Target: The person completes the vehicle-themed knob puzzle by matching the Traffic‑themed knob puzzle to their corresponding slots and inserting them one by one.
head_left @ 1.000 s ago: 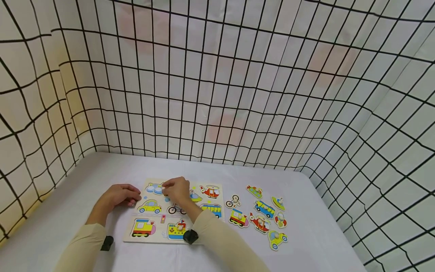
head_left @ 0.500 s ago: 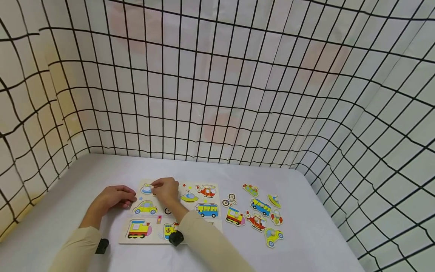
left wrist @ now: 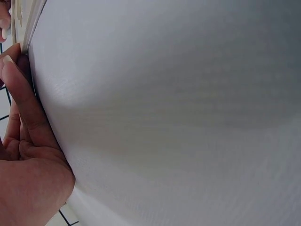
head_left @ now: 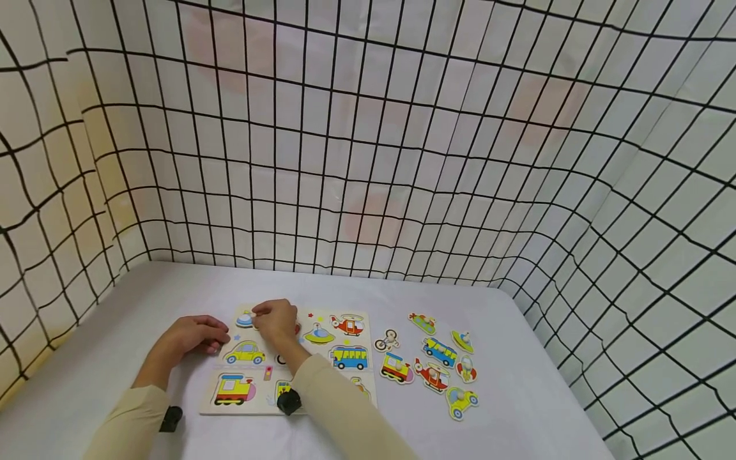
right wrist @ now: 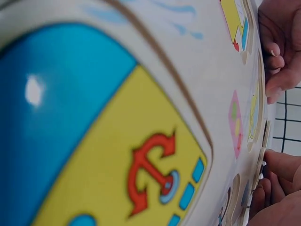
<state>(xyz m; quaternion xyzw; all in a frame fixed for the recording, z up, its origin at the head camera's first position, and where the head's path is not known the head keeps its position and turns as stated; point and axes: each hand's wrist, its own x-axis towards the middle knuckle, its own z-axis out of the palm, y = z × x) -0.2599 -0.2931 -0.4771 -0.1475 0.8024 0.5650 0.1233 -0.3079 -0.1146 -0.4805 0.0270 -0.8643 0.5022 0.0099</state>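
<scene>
A wooden puzzle board (head_left: 264, 406) with pictured vehicle recesses lies on the table's left half. Over its top left corner, my right hand (head_left: 277, 322) pinches a thin puzzle piece (right wrist: 260, 165), seen edge-on in the right wrist view; its picture is mostly hidden by the fingers. A blue and white recess picture (head_left: 244, 318) shows just left of those fingertips. My left hand (head_left: 192, 333) rests at the board's left edge, fingers loosely bent, holding nothing. A boat piece (right wrist: 164, 174) fills the near part of the right wrist view, its anchor visible.
Right of the board lie several loose knobbed pieces, among them a bicycle (head_left: 386, 340), a train (head_left: 397, 368), a bus (head_left: 439, 351), a helicopter (head_left: 432, 375) and a scooter (head_left: 462, 402). A black wire grid (head_left: 322, 160) stands around the white table (head_left: 517, 383).
The head view has shifted slightly. My right hand has moved a little left across the board's top left corner with the pinched puzzle piece. My left hand stays at the board's edge.
</scene>
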